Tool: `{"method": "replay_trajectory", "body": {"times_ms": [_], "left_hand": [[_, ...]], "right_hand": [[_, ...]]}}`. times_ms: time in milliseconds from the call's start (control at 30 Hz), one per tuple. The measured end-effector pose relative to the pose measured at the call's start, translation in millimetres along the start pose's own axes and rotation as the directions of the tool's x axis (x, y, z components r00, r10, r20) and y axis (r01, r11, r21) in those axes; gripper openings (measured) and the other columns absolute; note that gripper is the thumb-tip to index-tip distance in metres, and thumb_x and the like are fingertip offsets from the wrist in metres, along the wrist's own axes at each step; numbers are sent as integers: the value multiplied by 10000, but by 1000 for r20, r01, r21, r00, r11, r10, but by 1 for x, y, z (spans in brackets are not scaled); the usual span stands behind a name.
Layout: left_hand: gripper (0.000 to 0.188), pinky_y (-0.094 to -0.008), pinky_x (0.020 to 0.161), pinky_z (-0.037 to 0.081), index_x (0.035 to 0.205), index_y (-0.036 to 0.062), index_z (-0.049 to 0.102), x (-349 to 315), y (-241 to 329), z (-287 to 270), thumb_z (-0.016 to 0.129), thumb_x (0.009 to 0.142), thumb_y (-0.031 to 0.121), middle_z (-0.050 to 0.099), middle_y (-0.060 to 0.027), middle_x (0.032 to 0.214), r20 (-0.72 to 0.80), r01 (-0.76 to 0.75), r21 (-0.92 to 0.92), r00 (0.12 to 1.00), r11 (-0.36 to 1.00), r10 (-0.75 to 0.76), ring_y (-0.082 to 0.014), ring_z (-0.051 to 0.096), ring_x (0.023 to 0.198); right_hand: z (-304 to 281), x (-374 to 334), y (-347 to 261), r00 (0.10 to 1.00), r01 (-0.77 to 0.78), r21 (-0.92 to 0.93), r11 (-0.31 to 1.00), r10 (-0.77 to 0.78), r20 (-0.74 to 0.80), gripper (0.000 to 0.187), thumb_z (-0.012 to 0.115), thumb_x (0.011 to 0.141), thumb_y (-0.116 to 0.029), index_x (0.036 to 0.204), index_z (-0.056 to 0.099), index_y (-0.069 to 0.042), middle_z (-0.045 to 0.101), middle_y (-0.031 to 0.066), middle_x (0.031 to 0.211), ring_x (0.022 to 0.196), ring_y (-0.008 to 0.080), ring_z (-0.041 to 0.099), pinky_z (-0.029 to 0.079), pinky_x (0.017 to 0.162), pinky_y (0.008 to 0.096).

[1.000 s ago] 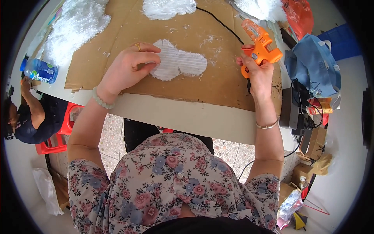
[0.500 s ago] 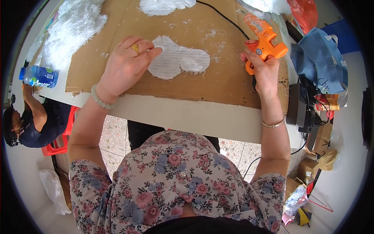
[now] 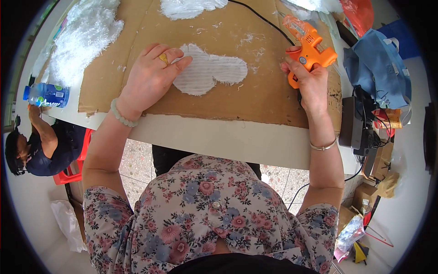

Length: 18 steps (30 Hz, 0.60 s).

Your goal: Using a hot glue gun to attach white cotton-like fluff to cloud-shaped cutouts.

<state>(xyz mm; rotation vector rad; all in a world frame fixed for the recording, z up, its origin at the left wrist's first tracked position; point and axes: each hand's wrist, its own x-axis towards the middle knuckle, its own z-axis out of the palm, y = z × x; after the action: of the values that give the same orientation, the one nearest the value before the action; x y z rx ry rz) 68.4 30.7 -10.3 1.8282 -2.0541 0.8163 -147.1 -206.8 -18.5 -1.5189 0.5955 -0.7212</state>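
Observation:
My right hand (image 3: 311, 84) is wrapped round the handle of an orange hot glue gun (image 3: 315, 52), held over the right side of a brown cardboard sheet (image 3: 219, 107). A white, ribbed fabric piece (image 3: 207, 71) with rounded lobes and frayed edges lies flat in the middle of the cardboard. At its left edge hovers my left hand (image 3: 155, 75), fingers loosely bent and thumb a little apart from them. I see nothing in it. The thumb tip overlaps the fabric's edge in view; whether it touches, I cannot tell.
Fluffy white material (image 3: 86, 41) lies at the far left, near a blue-capped bottle (image 3: 48, 95). Another white piece (image 3: 191, 7) is at the far edge. A black cord (image 3: 260, 18) crosses the cardboard. A blue bag (image 3: 376, 68) stands right; another person (image 3: 50, 146) sits left.
The thumb and fingers of my left hand have parted slightly. My right hand keeps the glue gun in nearly the same place. The whole view has shifted a little.

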Motion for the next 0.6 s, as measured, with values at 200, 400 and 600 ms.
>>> {"method": "replay_trajectory", "body": {"times_ms": [200, 400, 600], "left_hand": [[389, -391, 798, 492, 1003, 76, 657, 1, 2, -1, 640, 634, -48, 607, -57, 958, -55, 47, -26, 997, 999, -48, -257, 580, 870], [382, -388, 800, 491, 994, 71, 654, -1, 0, 2, 645, 629, -41, 610, -54, 958, -41, 37, 2, 998, 999, -37, -256, 579, 867], [319, -394, 825, 479, 970, 59, 662, -2, 2, 5, 628, 654, 30, 618, -52, 950, 28, 38, 42, 999, 998, -39, -250, 577, 869]], "right_hand": [[-3, 1, 3, 1000, -9, -3, 1000, 9, 15, 208, 595, 851, -1, 1059, 582, 10, 619, 63, 961, 772, 136, 622, 525, 731, 280], [-2, 1, 5, 1000, -9, -1, 1000, 9, 18, 214, 600, 848, 0, 1061, 583, 12, 622, 65, 967, 779, 139, 621, 529, 739, 289], [-3, 1, 4, 1000, -8, 10, 1000, 7, 23, 217, 599, 849, -1, 1064, 583, 17, 626, 69, 961, 784, 142, 622, 529, 738, 291]]}}
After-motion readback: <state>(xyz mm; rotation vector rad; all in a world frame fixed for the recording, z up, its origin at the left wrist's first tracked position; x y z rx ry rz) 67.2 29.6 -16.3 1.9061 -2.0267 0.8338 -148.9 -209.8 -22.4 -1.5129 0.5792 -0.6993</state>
